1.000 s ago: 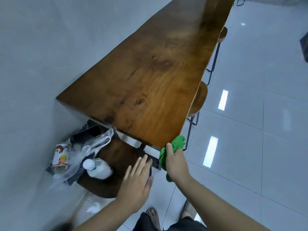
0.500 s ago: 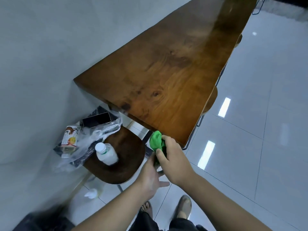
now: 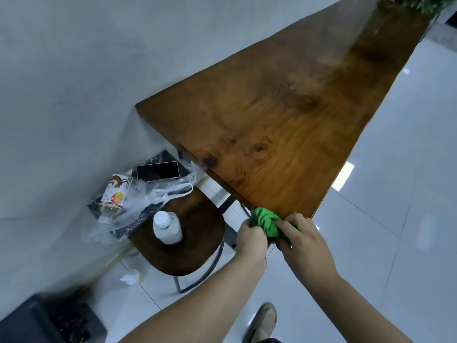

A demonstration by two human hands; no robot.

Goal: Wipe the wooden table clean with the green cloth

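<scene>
A long wooden table runs along the grey wall, its near corner just beyond my hands. The green cloth is bunched into a ball at that near corner. My left hand grips the cloth's left side, fingers closed on it. My right hand holds its right side, thumb and fingers pinched on the fabric. Both hands sit level with the table's near edge; the cloth's lower part is hidden between them.
A dark wooden stool to the left carries a white-capped plastic bottle, a clear plastic bag, a printed drink bottle and a phone. White tile floor lies right. A dark box stands at bottom left.
My left hand went from open and away from the cloth to gripping it. The cloth is now held between both hands at the table's near corner. The view shifted.
</scene>
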